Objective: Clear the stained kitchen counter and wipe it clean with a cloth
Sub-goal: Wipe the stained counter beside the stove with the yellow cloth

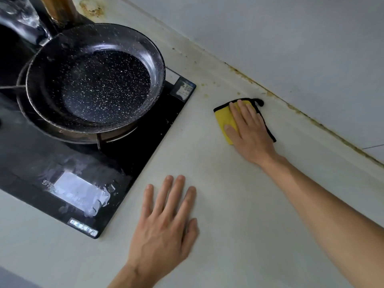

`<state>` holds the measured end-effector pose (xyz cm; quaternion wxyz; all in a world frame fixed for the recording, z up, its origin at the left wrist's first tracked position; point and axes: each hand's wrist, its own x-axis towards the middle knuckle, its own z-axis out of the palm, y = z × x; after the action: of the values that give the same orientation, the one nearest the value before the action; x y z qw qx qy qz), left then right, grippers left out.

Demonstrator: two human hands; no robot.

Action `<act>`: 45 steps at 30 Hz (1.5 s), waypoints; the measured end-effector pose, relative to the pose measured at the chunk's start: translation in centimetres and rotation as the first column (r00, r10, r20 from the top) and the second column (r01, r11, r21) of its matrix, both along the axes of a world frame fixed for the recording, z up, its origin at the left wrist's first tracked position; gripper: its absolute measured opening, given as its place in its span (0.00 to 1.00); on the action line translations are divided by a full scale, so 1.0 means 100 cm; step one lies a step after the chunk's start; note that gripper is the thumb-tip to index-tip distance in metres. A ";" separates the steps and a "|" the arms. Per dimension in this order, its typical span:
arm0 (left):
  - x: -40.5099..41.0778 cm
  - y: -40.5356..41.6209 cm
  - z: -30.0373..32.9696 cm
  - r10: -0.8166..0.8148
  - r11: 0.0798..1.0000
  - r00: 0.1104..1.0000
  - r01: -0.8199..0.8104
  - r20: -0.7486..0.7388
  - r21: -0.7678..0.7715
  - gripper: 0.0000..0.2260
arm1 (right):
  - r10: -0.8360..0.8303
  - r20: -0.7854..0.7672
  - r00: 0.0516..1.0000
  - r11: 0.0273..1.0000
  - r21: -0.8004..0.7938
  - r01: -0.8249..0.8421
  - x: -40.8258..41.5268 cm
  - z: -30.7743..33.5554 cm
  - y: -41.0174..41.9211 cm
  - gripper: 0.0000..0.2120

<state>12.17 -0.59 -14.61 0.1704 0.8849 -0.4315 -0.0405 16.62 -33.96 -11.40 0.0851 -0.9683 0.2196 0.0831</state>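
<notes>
A folded yellow cloth with a black border lies on the pale kitchen counter, close to the back wall. My right hand presses flat on the cloth with straight fingers. My left hand rests flat on the bare counter nearer to me, fingers spread, holding nothing. Brown stains run along the seam where the counter meets the wall.
A black glass stove top is set into the counter at the left. A dark speckled frying pan sits on its burner. A glass lid and a wooden handle show at the top left. The wall rises at the right.
</notes>
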 end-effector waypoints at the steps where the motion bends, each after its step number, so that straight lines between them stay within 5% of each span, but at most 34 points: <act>1: 0.000 -0.001 0.000 0.004 1.000 1.000 -0.004 0.002 -0.003 0.29 | 0.016 0.009 1.000 1.000 -0.001 -0.016 0.015 -0.001 -0.003 0.33; 6: 0.000 -0.002 -0.001 0.015 1.000 1.000 -0.015 0.015 -0.024 0.30 | 0.081 0.049 0.996 0.996 -0.024 -0.080 0.078 -0.003 0.000 0.35; 12: -0.001 -0.002 -0.003 0.023 0.999 0.999 -0.022 0.034 -0.036 0.30 | 0.289 0.018 0.957 0.957 0.005 -0.289 0.036 -0.004 -0.006 0.32; 17: -0.002 -0.002 -0.001 0.028 0.999 0.999 -0.027 0.029 -0.021 0.30 | 0.214 0.040 0.976 0.977 0.017 -0.214 0.049 -0.003 -0.001 0.29; 23: -0.001 -0.002 0.000 0.028 0.999 0.999 -0.027 0.023 -0.022 0.30 | 0.364 -0.009 0.931 0.930 0.063 -0.363 0.113 0.002 0.002 0.32; 30: -0.001 -0.001 -0.002 0.023 0.999 0.999 -0.023 0.022 -0.033 0.30 | 0.457 -0.009 0.889 0.889 0.047 -0.456 0.046 -0.001 0.002 0.32; 38: 0.000 0.000 0.006 0.026 0.999 1.000 -0.026 -0.003 -0.031 0.28 | 0.159 -0.005 0.987 0.987 0.000 -0.159 0.085 0.000 0.023 0.32; 45: 0.001 -0.001 0.010 0.043 0.999 0.999 -0.043 -0.024 -0.024 0.27 | 0.326 0.030 0.945 0.945 -0.045 -0.325 0.011 -0.006 0.105 0.34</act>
<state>12.22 -0.64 -13.63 0.1870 0.8913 -0.4108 -0.0417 17.72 -23.47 -11.96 0.0549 -0.9942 0.0566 0.0737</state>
